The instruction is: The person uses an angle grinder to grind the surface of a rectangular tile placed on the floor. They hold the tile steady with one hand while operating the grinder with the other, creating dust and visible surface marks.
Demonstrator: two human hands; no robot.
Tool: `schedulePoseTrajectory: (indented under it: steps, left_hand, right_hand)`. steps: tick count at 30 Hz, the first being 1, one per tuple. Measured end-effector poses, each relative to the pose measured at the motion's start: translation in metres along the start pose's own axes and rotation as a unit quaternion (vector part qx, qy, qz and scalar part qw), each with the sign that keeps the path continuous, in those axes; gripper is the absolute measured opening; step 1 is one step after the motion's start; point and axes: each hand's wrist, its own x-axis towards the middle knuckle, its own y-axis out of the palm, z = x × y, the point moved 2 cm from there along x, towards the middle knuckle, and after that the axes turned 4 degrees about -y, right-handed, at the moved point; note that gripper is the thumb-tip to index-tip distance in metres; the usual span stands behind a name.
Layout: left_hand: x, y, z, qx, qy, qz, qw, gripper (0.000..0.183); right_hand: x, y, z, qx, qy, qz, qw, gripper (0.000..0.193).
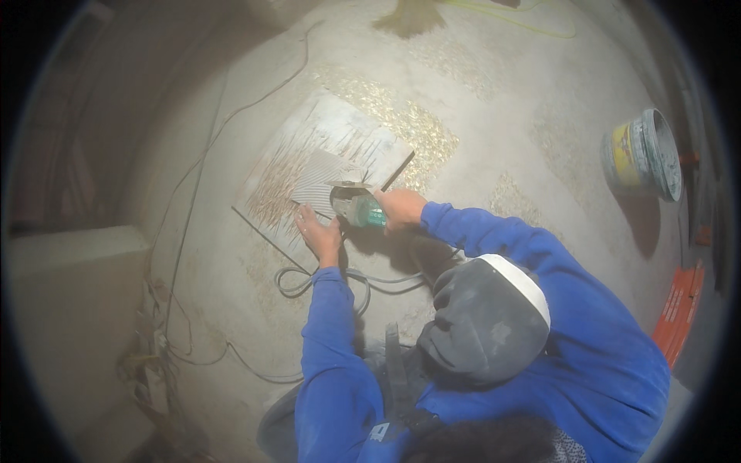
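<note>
My right hand (401,209) is wrapped around a green and grey angle grinder (364,211). The tool's head lies against the near right side of a ribbed grey tile piece (320,177); its disc is hard to make out. Fingers stretched out and spread, my left hand (320,233) rests at the near edge of that piece. Beneath is a pale, worn board (324,116) with many brownish streaks. A dark strip (398,170) lies along the board's right edge, and another thin dark strip (272,239) lies to its left.
A grey cable (370,287) loops near my left forearm. Pale chips (421,131) litter the dusty floor. A tipped bucket (641,158) and orange-red strips (678,312) lie at right. Bristles (409,19) show at the far side, a pale block (77,270) at left.
</note>
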Motion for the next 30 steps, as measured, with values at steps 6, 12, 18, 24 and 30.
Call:
schedulePoseTrajectory:
  steps: [6, 12, 18, 24, 30]
  left_hand:
    - [-0.0018, 0.0024, 0.0011, -0.020, 0.006, -0.014, 1.000, 0.084]
    - [-0.0010, 0.0048, 0.0029, -0.028, 0.011, -0.026, 0.999, 0.085]
    - [-0.0017, 0.0031, 0.0010, -0.024, 0.004, -0.020, 1.000, 0.085]
    - [-0.0013, 0.0013, -0.0004, -0.028, 0.004, -0.018, 0.999, 0.085]
    - [-0.0016, 0.0034, 0.0006, -0.024, 0.002, -0.020, 1.000, 0.085]
  right_hand:
    - [-0.0006, 0.0016, 0.0000, 0.003, 0.003, -0.020, 1.000, 0.064]
    - [0.0002, 0.0004, -0.0012, -0.013, -0.007, -0.018, 1.000, 0.063]
    - [0.0007, 0.0033, -0.0034, -0.012, -0.016, -0.017, 1.000, 0.063]
    - [0.0033, 0.0029, -0.0050, -0.004, 0.001, -0.009, 1.000, 0.068]
    - [0.0005, 0.0009, -0.0031, -0.015, 0.001, -0.007, 1.000, 0.067]
